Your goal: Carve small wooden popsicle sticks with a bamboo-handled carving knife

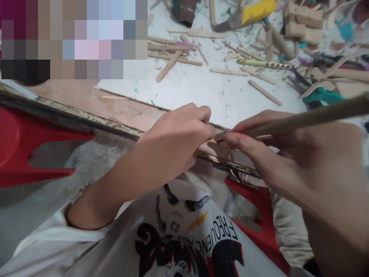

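My left hand (184, 134) is closed over the near edge of the table, its fingers curled inward. What it pinches is hidden behind the knuckles. My right hand (282, 154) grips a long greenish-brown stick-like tool (311, 115) between thumb and fingers. The tool slants up to the right, past the edge of the view. Its tip is at the right thumb, close to the left fingertips, and too blurred to make out. Both hands are nearly touching above the table edge.
A white board (184, 88) on the table bears scattered craft sticks (170, 65) and shavings. Farther back lie a yellow-handled tool (256, 11) and a stack of wooden pieces (304, 25). A teal-handled tool (323, 96) lies right. Red plastic chairs (17, 142) stand below the table edge.
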